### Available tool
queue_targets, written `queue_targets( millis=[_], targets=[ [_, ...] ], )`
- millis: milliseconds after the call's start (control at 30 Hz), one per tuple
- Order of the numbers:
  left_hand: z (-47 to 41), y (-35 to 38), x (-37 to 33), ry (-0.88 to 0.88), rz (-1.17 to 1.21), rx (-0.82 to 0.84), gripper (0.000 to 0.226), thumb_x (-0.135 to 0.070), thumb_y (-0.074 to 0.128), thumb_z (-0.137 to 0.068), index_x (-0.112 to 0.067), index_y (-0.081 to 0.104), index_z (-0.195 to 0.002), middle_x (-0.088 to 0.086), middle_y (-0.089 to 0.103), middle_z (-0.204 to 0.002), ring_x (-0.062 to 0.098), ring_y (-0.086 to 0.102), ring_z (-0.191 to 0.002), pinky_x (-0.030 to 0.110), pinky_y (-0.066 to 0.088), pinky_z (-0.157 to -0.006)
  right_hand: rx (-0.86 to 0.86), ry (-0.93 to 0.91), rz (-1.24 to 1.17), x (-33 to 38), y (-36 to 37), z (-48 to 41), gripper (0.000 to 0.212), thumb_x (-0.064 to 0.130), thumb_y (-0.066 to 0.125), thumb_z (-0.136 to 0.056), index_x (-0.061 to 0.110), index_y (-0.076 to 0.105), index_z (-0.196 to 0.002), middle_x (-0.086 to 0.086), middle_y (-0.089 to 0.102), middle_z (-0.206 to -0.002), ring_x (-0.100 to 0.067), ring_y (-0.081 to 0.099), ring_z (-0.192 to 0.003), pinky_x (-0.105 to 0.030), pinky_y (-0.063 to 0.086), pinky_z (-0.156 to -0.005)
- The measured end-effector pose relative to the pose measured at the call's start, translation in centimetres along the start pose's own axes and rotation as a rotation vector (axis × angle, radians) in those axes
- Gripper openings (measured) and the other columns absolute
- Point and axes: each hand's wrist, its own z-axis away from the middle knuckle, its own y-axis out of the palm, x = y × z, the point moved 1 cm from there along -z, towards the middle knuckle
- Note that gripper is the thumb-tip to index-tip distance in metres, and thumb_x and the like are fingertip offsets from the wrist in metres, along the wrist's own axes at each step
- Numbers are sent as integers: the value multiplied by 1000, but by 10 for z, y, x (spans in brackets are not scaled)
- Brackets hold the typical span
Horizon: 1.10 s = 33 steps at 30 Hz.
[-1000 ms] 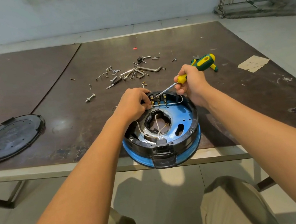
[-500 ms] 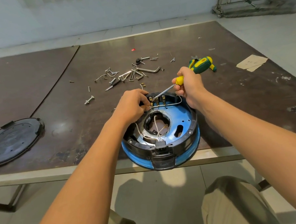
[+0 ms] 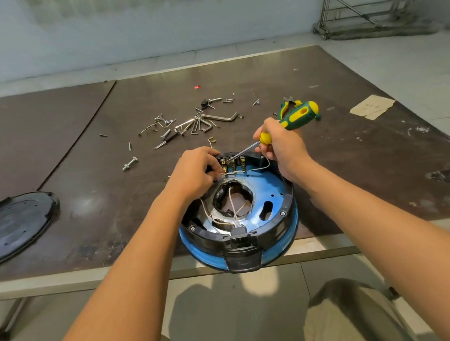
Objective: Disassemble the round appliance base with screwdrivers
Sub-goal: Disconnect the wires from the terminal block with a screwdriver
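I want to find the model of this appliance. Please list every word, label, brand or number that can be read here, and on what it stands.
No text is readable.
Base, front latch: faint raised marking, too blurred to read.
Paper scrap: faint marks, too small to read.
Lid: no text visible.
Screwdriver: no text visible on the handle.

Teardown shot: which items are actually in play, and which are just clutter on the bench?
In play:
round base
screwdriver, gripped by the right hand
white wire, pinched by the left hand at the terminals

Lying about:
black cover
hex keys
loose bolt
paper scrap
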Motion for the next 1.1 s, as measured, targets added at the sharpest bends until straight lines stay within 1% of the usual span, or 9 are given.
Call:
queue_targets(
  millis=[100,167,300,500,633,700,800,933,1100],
  targets=[
    [0,1,0,-11,-6,15,17,-2,69,-85,-14,80,-90,-1,60,-135,22,58,-115,39,47,-98,62,-84,51,2,-5,6,14,21,59,-78,14,67,-69,1,53,-51,-16,53,-58,-18,40,-45],
    [0,0,0,-15,-2,18,16,-3,69,-86,-15,80,-90,-1,59,-136,21,58,-116,40,47,-99,91,-138,95,1,-8,10,15,21,57,-71,16,68,-62,-3,53,-54,-14,49,-51,-20,39,-44],
    [-1,0,1,-17,6,24,15,-4,69,-86,-14,79,-91,0,58,-138,21,58,-117,40,47,-101,115,-220,155,-3,-9,16,21,22,55,-72,22,66,-54,1,50,-51,-13,44,-46,-22,36,-44],
    [1,-1,-2,-23,6,27,13,-4,70,-86,-14,78,-88,-1,57,-140,22,58,-117,39,48,-100,101,-190,82,-4,-10,12,24,16,54,-76,18,65,-55,-1,49,-50,-15,42,-45,-22,34,-43],
    [1,-1,-3,-18,-5,28,13,-4,70,-86,-14,79,-89,-2,57,-139,21,58,-117,36,48,-98,137,-112,49,-7,-10,4,42,12,52,-90,20,66,-51,1,49,-49,-12,42,-46,-20,35,-43],
    [1,0,-2,-19,-8,29,15,-4,70,-86,-15,80,-91,-2,58,-138,21,57,-117,36,47,-98,149,-67,23,-10,-13,0,45,13,50,-92,20,65,-51,1,48,-50,-11,40,-47,-21,34,-46],
    [0,0,-1,-14,-9,26,17,-4,70,-86,-15,80,-93,-3,58,-138,21,57,-117,35,47,-98,146,-44,1,-14,-17,-3,36,17,52,-90,18,64,-56,-1,47,-53,-13,39,-48,-24,34,-49],
    [1,-1,-1,16,-9,27,18,-1,68,-84,-12,80,-92,-2,60,-135,21,59,-113,36,49,-96,138,-51,1,-15,-16,-5,24,24,55,-78,16,62,-57,-2,45,-52,-13,37,-48,-24,33,-47],
    [0,-1,0,16,1,26,17,-1,69,-84,-12,80,-92,-2,61,-134,19,60,-110,36,50,-94,157,-85,-10,-17,-16,-6,23,26,53,-76,14,60,-57,-1,42,-50,-13,35,-46,-23,32,-45]
  ],
)
